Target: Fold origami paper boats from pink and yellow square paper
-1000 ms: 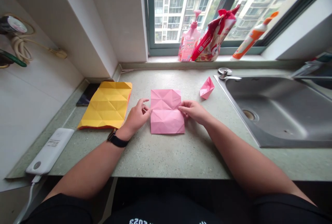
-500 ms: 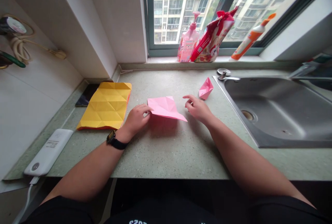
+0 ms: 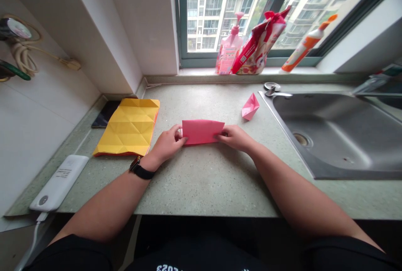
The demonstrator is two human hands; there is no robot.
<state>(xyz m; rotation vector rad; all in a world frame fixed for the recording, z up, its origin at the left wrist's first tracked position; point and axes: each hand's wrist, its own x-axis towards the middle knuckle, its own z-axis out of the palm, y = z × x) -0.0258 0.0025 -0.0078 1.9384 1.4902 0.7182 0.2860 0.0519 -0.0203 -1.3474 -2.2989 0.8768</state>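
Note:
A pink paper sheet (image 3: 202, 131) lies folded in half as a flat rectangle on the green counter (image 3: 204, 179). My left hand (image 3: 166, 144) pinches its left edge, thumb on top. The fingers of my right hand (image 3: 235, 137) pinch its right edge. A small folded pink paper shape (image 3: 250, 106) sits further back to the right, near the sink. A stack of creased yellow paper (image 3: 130, 126) lies to the left of my left hand.
A steel sink (image 3: 333, 132) fills the right side. On the window sill stand a pink pump bottle (image 3: 229, 51), a red pouch (image 3: 259, 45) and an orange-capped bottle (image 3: 306, 45). A white power bank (image 3: 59, 183) lies at the left edge; a dark phone (image 3: 105, 114) is behind the yellow paper.
The pink sheet lay open a second ago; its near half was lifted and folded over onto the far half, and both hands now hold the folded rectangle at its ends.

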